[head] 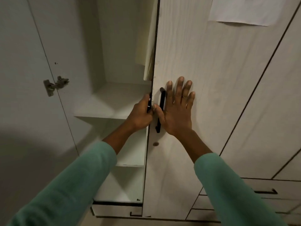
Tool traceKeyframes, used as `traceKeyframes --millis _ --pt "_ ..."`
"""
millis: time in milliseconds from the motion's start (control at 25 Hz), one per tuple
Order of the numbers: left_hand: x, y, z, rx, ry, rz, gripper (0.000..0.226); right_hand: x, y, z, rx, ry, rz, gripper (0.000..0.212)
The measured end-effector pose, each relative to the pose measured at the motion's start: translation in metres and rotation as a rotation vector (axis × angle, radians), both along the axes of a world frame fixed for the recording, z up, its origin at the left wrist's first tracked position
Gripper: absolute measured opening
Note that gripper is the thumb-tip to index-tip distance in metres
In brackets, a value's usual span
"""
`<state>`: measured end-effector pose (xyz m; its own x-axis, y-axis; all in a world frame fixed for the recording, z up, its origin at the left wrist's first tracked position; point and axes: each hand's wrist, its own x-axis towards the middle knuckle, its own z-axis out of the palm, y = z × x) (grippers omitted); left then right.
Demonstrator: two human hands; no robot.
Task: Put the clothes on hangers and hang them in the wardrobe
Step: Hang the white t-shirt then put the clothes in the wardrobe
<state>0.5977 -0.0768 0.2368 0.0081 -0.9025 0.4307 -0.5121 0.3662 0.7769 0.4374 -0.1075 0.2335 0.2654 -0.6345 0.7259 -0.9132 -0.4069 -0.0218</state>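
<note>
Wardrobe door (187, 54) ajar | left hand (141, 114) grips its edge | right hand (176, 108) flat, fingers spread

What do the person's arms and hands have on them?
Long mint-green sleeves cover both arms, the left sleeve and the right sleeve, stopping short of the wrists. The left hand and right hand are bare: no gloves, rings or watch show.

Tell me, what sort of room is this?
Most likely a bedroom in a home: a tall pale wardrobe door, shelves and a pale hanging garment behind it, and drawers along the bottom.
</note>
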Motion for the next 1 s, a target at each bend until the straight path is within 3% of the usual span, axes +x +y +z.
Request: traceKeyframes --millis 320,520,720,880,1000 --pt "0.016 -0.065 0.001 0.056 -0.03 0.05 0.038 0.025 -0.06 -0.007 -0.003 0.016 -0.047 0.087" --pt "0.009 -0.061 -0.003 0.038 -0.017 0.097 0.037 0.026 -0.055 -0.001 0.048 0.051 -0.082 0.088" --pt "-0.004 0.034 0.007 -0.216 0.25 0.197 0.054 0.029 -0.023 0.017 0.27 0.079 -0.102 0.109" --pt "0.023 0.152 0.016 -0.391 0.211 0.331 0.055 0.059 0.043 0.006 0.518 -0.237 0.144 0.103" --pt "0.072 0.23 0.016 -0.51 0.1 0.551 0.052 0.11 0.109 -0.018 0.557 -0.308 0.387 0.091"
